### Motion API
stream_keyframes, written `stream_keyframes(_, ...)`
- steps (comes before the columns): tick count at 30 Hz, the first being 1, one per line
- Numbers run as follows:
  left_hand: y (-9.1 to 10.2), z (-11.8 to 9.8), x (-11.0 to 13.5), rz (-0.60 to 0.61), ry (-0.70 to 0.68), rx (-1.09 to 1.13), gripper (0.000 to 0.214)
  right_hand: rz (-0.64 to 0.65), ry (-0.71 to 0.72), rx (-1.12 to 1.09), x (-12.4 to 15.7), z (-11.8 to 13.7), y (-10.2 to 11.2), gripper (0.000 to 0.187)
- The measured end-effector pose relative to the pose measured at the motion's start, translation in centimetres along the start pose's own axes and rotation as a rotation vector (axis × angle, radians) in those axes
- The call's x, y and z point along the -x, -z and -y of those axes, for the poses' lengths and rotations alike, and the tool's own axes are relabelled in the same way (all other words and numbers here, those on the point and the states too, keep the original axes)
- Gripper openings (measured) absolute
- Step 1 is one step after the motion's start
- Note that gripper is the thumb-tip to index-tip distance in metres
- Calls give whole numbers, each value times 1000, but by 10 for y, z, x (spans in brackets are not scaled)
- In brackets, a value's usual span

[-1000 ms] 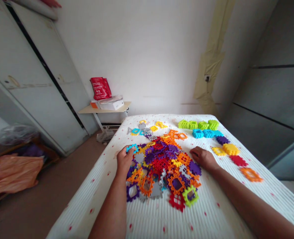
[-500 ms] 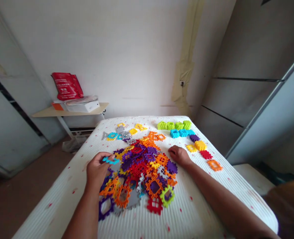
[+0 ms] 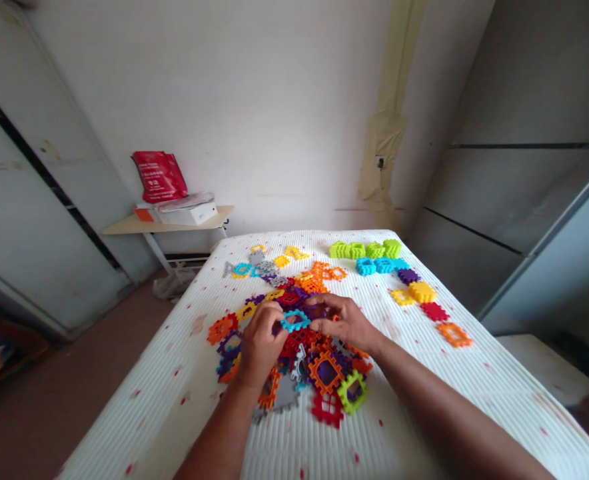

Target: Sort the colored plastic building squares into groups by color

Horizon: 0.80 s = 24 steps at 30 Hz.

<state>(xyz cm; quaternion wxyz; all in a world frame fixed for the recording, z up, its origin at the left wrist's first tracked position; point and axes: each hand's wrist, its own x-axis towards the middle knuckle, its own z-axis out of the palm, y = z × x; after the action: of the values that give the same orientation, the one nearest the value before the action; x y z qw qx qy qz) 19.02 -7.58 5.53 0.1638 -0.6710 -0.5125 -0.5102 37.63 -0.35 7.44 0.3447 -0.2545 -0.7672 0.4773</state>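
A light blue toothed building tile (image 3: pixel 295 327) with an opening in its middle is held over the heap of loose tiles. My left hand (image 3: pixel 263 339) pinches its left edge between thumb and fingers. From the other side my right hand (image 3: pixel 343 324) reaches in, thumb and index finger spread, the thumb close to the tile's right edge; whether it touches is unclear. Beneath both hands lies the mixed heap (image 3: pixel 298 347) of red, purple, orange, yellow and grey tiles, partly hidden by them. A green tile frame (image 3: pixel 353 392) lies at the heap's near right.
Green stacks (image 3: pixel 364 250) stand at the table's far right, with blue stacks (image 3: pixel 374 266) before them. A yellow stack (image 3: pixel 422 291), a red tile (image 3: pixel 434 311) and an orange tile (image 3: pixel 455 335) line the right side. Scattered grey tiles (image 3: pixel 268 267) lie far left. A side table (image 3: pixel 124 227) stands beyond.
My left hand has carried the blue tile rightward to above the heap's middle. My right hand has moved left from beside the heap and its fingers have spread. The view has shifted slightly.
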Motion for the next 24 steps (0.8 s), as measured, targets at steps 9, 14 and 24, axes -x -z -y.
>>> stream_keyframes(9, -5, -7, 5, 74, -97, -52, 12, 115, 204, 202, 0, 2, -1, 45)
stream_keyframes(14, -1, 4, 4, 98, -66, -57, 25, 88, 214, 351, -2, -3, 21, 43)
stream_keyframes(24, 47, 65, 7, -261, 383, -196, 14, -126, -140, 788, 7, -83, 113, 40)
